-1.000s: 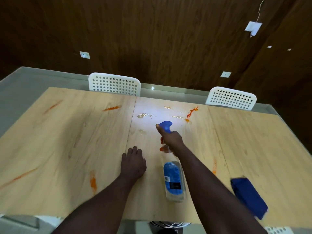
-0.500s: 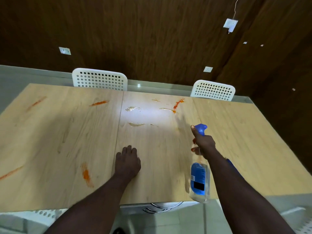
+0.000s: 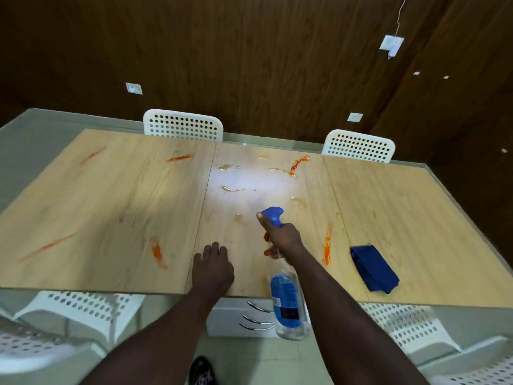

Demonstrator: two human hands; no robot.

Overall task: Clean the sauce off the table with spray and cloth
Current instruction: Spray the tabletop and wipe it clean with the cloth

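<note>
At the bottom centre of the frame a dark shoe [image 3: 200,371] shows on the pale floor, with white perforated chairs at the lower left [image 3: 77,309] and lower right [image 3: 410,326]. Between them, under the table edge, sits a white drawer unit [image 3: 230,315] with curved metal handles.

The left hand [image 3: 212,269] lies palm down on the wooden table [image 3: 111,204], just inside its near edge at centre frame, fingers straight and close together. Just right of it, the right hand [image 3: 283,240] grips the neck of a clear spray bottle [image 3: 288,304] with a blue label. The fingers are curled round the neck, with one digit stretched up beside the blue spray head [image 3: 273,215]. The bottle is held above the table, its base tipped back over the near edge and its head pointing up the frame.

A folded blue cloth [image 3: 373,269] lies on the table at the right, apart from both hands. Orange sauce streaks mark the wood: one right of the bottle hand [image 3: 327,245], one left of the left hand [image 3: 157,251], a long faint one at far left [image 3: 47,247], and further ones towards the far edge [image 3: 179,157] [image 3: 298,162]. Wet droplets [image 3: 231,188] glisten in a bright patch at mid-table.

Beyond the far edge stand two more white perforated chairs [image 3: 183,125] [image 3: 359,147] before a dark wood-panelled wall [image 3: 249,65] with white sockets [image 3: 133,88].
</note>
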